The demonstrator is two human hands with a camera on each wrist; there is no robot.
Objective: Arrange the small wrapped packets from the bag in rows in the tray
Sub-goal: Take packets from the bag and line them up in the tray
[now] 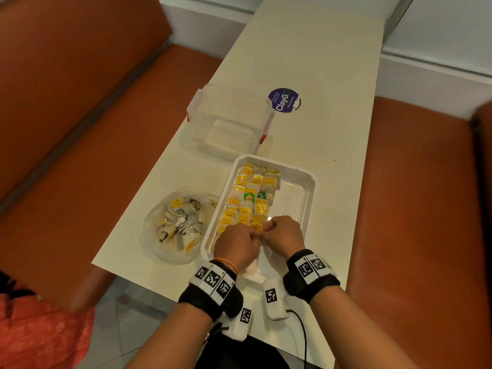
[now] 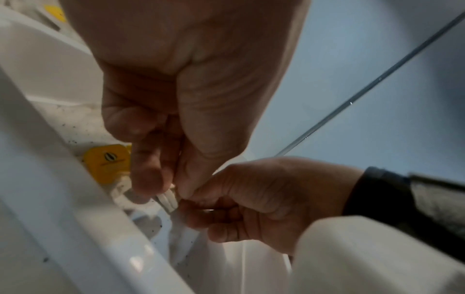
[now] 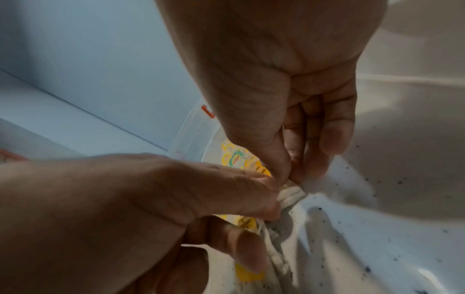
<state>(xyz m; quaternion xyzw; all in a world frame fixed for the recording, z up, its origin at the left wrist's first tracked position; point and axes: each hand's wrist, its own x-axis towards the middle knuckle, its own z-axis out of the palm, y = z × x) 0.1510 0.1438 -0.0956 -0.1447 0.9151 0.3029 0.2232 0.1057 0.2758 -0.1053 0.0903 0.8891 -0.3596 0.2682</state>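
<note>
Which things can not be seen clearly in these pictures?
- Packet in the grip: both hands cover it in the head view; wrist views show only a white edge, no label.
- Near rows in the tray: hidden under the left hand and right hand.
- Packets low in the bag: buried, uncountable.
- Packet print: too small, blurred.

Clear lidded container [image 1: 226, 123] beside purple round sticker [image 1: 284, 100]; orange bench seats [image 1: 415, 209]
</note>
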